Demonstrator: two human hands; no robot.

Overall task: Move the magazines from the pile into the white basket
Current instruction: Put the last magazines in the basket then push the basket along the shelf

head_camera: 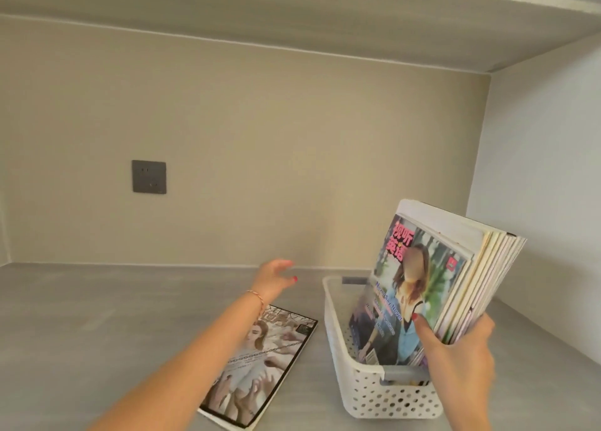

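Note:
A white perforated basket (338, 342) stands on the grey desk at the right. Several magazines (422, 277) stand upright in it, leaning to the right, the front cover showing a woman. My right hand (455, 355) grips the lower right edge of that upright stack, thumb on the front cover. One magazine (260, 365) with a pale cover lies flat on the desk left of the basket. My left hand (274, 276) hovers above the desk beyond that flat magazine, fingers spread and holding nothing; its forearm crosses over the magazine.
The grey desk (97, 333) runs left and back to a beige wall with a dark socket plate (149, 176). A white side wall (546, 170) stands close behind the basket at the right. A shelf (325, 17) hangs overhead.

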